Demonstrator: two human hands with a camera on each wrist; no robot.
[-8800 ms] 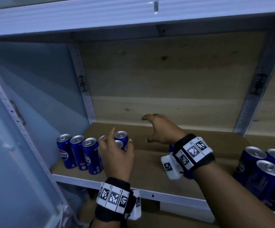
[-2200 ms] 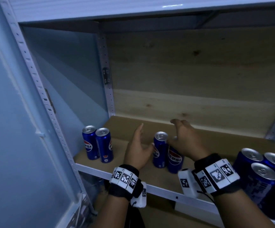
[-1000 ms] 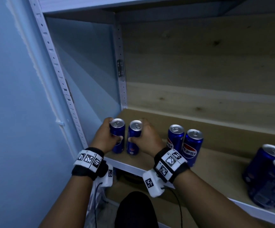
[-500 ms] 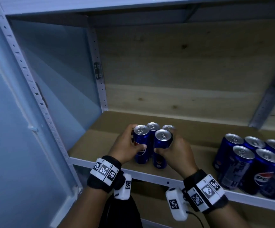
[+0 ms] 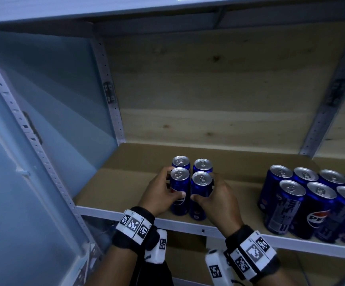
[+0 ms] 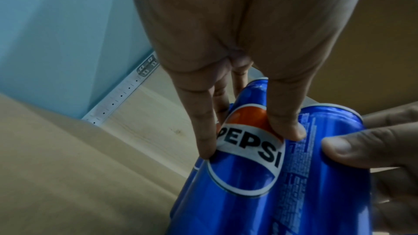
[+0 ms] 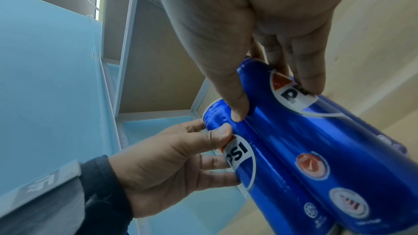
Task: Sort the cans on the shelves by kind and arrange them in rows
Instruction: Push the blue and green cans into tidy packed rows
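Four slim blue Pepsi cans stand upright in a tight two-by-two block on the cardboard-lined shelf (image 5: 122, 182). My left hand (image 5: 170, 183) grips the front left can (image 5: 180, 188), thumb on its logo (image 6: 246, 149). My right hand (image 5: 205, 188) grips the front right can (image 5: 201, 190), thumb and fingers curled round it (image 7: 305, 140). Both held cans touch each other and the two back cans (image 5: 181, 162) (image 5: 203, 164). The left wrist view shows my right thumb (image 6: 353, 149) on the neighbouring can (image 6: 323, 176).
Several wider blue Pepsi cans (image 5: 316, 201) crowd the shelf's right end. A pale blue side panel (image 5: 60, 120) closes the left side and a wooden back board (image 5: 208, 100) stands behind. The white front rail (image 5: 188, 225) runs under my wrists. Bare shelf lies left of the block.
My hands took two slim cans from the shelf's left end and carried them right. They now stand against the other two slim cans, and both hands still hold them.
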